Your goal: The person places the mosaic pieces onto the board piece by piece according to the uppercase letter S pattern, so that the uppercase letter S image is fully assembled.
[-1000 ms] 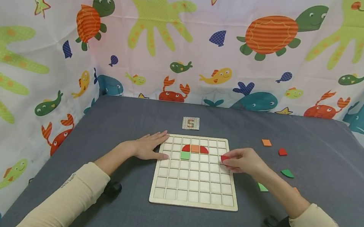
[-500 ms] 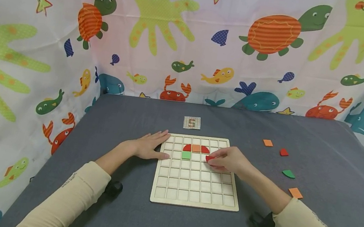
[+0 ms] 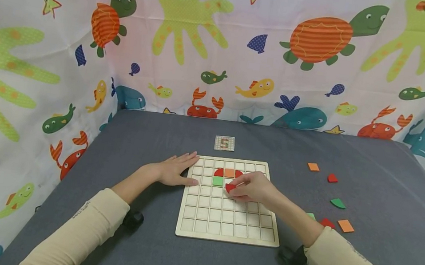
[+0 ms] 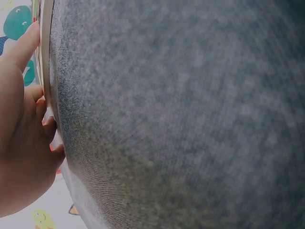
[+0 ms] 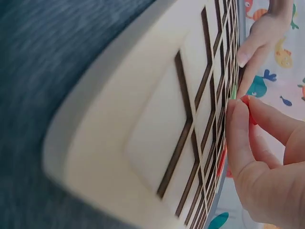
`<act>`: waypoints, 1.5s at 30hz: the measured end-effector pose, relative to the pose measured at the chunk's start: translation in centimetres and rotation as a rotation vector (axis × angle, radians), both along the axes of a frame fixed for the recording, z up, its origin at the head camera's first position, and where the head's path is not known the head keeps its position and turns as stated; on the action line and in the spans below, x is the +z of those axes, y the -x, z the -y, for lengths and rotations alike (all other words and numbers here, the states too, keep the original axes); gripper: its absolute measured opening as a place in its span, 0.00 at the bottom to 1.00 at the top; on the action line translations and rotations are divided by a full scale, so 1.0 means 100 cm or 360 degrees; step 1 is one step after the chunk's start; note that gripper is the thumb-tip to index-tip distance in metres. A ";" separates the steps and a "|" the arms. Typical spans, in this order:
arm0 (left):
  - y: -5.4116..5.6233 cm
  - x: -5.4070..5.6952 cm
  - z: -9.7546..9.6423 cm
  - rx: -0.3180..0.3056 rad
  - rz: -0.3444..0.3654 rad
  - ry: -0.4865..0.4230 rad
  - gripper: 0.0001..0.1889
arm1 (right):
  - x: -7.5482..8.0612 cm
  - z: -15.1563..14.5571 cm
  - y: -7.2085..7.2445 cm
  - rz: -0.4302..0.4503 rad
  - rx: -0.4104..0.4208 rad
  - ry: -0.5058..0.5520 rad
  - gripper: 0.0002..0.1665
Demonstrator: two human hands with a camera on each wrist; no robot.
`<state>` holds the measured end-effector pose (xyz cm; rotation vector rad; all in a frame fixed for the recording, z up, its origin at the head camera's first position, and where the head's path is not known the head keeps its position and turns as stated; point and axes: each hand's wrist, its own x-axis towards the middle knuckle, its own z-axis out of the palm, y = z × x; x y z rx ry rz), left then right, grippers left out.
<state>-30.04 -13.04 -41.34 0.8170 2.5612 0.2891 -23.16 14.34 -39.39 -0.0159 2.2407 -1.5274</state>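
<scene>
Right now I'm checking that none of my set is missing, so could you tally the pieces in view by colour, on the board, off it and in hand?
Red pieces: 5
Orange pieces: 3
Light green pieces: 2
Dark green piece: 1
Total in view: 11

The right hand (image 3: pixel 253 187) partly hides its red piece (image 3: pixel 230 188), the forearm (image 3: pixel 291 213) a light green piece (image 3: pixel 311 216); the card (image 3: pixel 225 143) shows perhaps an S, too small to confirm.

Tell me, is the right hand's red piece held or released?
Held: the right hand pinches the round-edged red piece between its fingertips.
</scene>
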 end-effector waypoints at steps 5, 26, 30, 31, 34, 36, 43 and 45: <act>0.000 0.000 0.000 -0.0006 -0.0014 0.0014 0.48 | 0.000 0.011 -0.001 0.0007 -0.0014 -0.0024 0.11; -0.004 0.007 -0.003 0.0014 -0.0030 0.0018 0.48 | 0.001 0.036 0.000 -0.0154 -0.0085 -0.0300 0.08; -0.004 0.006 -0.003 0.0009 -0.0035 0.0020 0.48 | 0.001 0.038 -0.001 -0.0213 -0.0075 -0.0381 0.07; -0.004 0.006 -0.003 0.0008 -0.0036 0.0020 0.47 | 0.001 0.039 -0.001 -0.0218 -0.0075 -0.0397 0.07; -0.003 0.005 -0.003 0.0002 -0.0044 0.0019 0.47 | 0.001 0.040 -0.001 -0.0233 -0.0076 -0.0431 0.07; -0.003 0.005 -0.002 -0.0004 -0.0046 0.0018 0.47 | 0.001 0.041 -0.001 -0.0237 -0.0074 -0.0442 0.06; -0.002 0.004 -0.001 -0.0011 -0.0038 0.0014 0.47 | 0.000 0.043 -0.001 -0.0250 -0.0075 -0.0469 0.05; -0.002 0.004 -0.001 -0.0010 -0.0035 0.0011 0.47 | 0.000 0.043 -0.001 -0.0260 -0.0074 -0.0471 0.05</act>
